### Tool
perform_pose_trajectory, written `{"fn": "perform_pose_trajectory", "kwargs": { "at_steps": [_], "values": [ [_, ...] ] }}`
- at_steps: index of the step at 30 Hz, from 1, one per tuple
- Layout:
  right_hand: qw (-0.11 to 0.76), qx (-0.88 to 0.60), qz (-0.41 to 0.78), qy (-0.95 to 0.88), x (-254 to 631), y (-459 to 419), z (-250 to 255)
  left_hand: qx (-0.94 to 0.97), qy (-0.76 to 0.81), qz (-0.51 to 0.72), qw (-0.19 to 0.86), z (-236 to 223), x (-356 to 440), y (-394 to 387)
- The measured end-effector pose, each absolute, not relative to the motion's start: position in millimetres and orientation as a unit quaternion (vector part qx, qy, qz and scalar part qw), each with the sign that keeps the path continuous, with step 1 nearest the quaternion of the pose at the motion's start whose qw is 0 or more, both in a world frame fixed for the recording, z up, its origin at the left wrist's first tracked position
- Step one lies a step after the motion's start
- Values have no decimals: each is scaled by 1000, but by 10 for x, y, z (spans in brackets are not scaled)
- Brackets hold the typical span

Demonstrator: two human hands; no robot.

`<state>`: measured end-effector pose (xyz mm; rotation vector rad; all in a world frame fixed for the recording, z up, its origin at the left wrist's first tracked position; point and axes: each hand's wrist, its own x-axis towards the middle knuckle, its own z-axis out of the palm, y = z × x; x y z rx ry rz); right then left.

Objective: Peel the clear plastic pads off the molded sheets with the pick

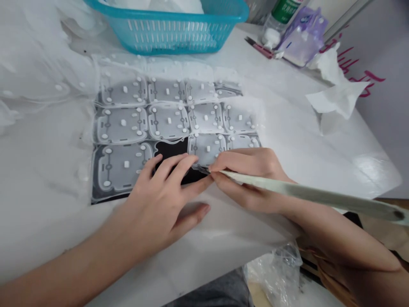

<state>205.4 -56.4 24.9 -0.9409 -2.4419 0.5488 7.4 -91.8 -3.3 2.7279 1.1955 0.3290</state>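
A sheet of translucent moulded pieces [124,123], edged with raised rims and dotted with small white pads, lies in rows on the table. Black backing [172,148] shows through a gap in its front row. My left hand [159,192] rests over the front edge by that gap, fingers spread, holding nothing. Beside it, my right hand [252,177] pinches a slim pale green tool [306,194] near its thin, pointed tip. The tip touches or nearly touches the front edge of a piece [207,149]; its exact kind is unclear. The tool's long handle slants away to the right.
A blue plastic basket [172,36] with white material stands behind the sheet. At the back right are a bottle [283,19], a purple packet [302,38], pink-handled snips [262,49] and crumpled tissue [338,94]. Clear plastic film [41,55] lies at the left.
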Motion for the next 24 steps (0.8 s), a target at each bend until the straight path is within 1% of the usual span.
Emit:
{"fn": "perform_pose_trajectory", "kwargs": {
  "at_steps": [5,14,24],
  "values": [
    [241,-368,233,-867,2047,-576,252,906,401,114,71,-34,82,-920],
    [244,-411,186,-859,1985,-655,226,901,406,126,86,-42,92,-927],
    [247,-395,204,-861,1989,-645,216,900,406,128,92,-46,92,-933]
  ]
}}
